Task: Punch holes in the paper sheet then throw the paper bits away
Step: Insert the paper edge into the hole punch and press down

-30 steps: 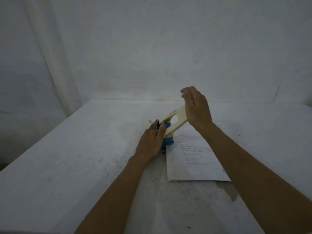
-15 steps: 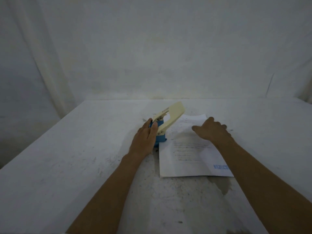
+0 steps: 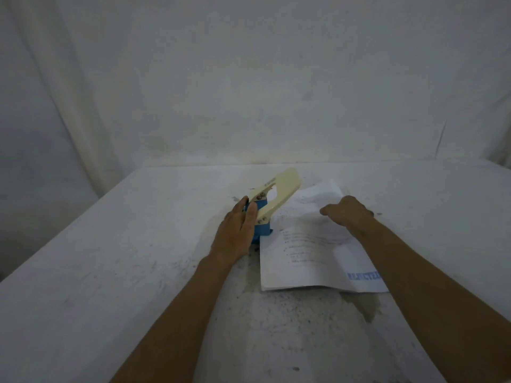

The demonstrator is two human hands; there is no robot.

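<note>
A hole punch (image 3: 272, 201) with a blue base and a raised cream lever stands near the table's middle. My left hand (image 3: 236, 232) rests against the left side of its blue base, fingers wrapped on it. Just right of the punch lies a white printed paper sheet (image 3: 309, 261). Its far end is lifted and curled. My right hand (image 3: 347, 214) is on the sheet's upper part, fingers bent and pinching the paper where it bulges up.
The table (image 3: 124, 272) is covered in a stained white cloth with dark specks around the punch. A white draped backdrop (image 3: 249, 78) hangs behind it. The table's left edge drops off at the left.
My right hand let go of the punch's lever, came down onto the paper and now gathers its far part, which has lifted. The lever stays raised. My left hand stays on the base.
</note>
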